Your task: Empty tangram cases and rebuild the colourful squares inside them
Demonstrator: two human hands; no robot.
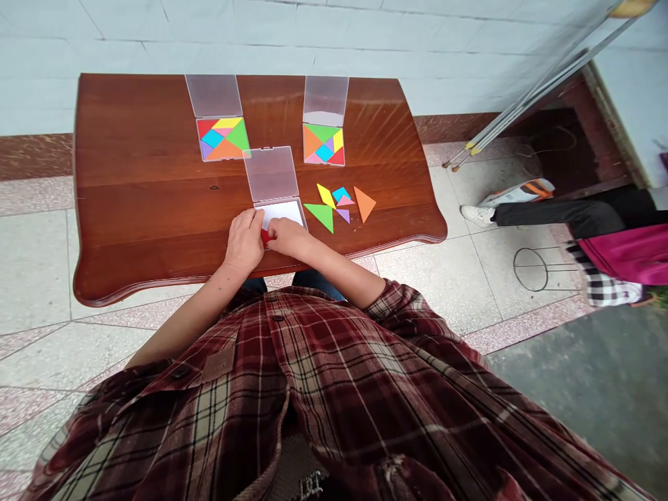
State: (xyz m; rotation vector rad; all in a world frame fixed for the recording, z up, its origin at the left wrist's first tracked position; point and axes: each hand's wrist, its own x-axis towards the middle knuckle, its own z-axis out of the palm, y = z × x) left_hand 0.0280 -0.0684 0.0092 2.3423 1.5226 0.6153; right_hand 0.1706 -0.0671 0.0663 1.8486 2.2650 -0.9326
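An open tangram box with a white inside lies near the table's front edge, its clear lid folded back. My left hand is closed over the box's left side, fingertips at the rim. My right hand pinches a red tangram piece low in the box; fingers hide part of it. Right of the box lie loose pieces: a green triangle, a yellow parallelogram, a blue piece, a pink triangle, a purple triangle and an orange triangle.
Two filled tangram boxes stand farther back, one at left and one at right, lids open. The wooden table meets a pale wall. Crutches lean at right, near a seated person's leg.
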